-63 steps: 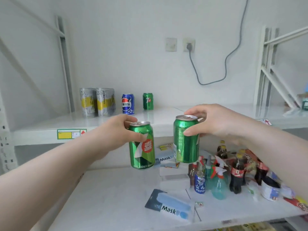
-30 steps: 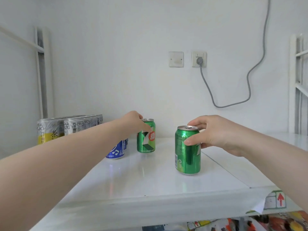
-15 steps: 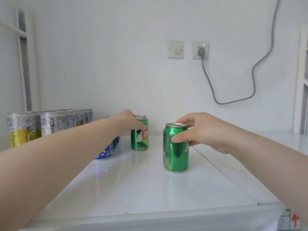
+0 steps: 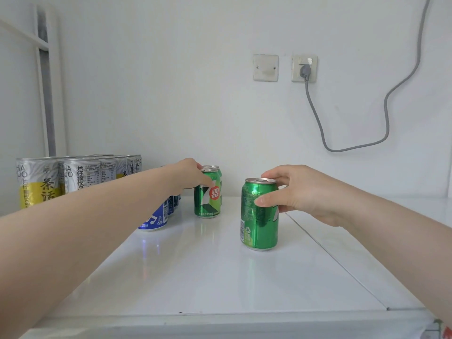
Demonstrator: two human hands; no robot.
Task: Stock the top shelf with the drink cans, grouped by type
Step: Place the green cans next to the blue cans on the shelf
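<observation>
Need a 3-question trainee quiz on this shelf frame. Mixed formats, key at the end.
1. True or false: the near green can stands upright on the top shelf.
2. Which of the hands grips that can? A. left hand B. right hand C. neither
3. Fill in: the silver-and-yellow cans stand to the ___ of the blue cans.

Key: 1 true; 2 B; 3 left.
</observation>
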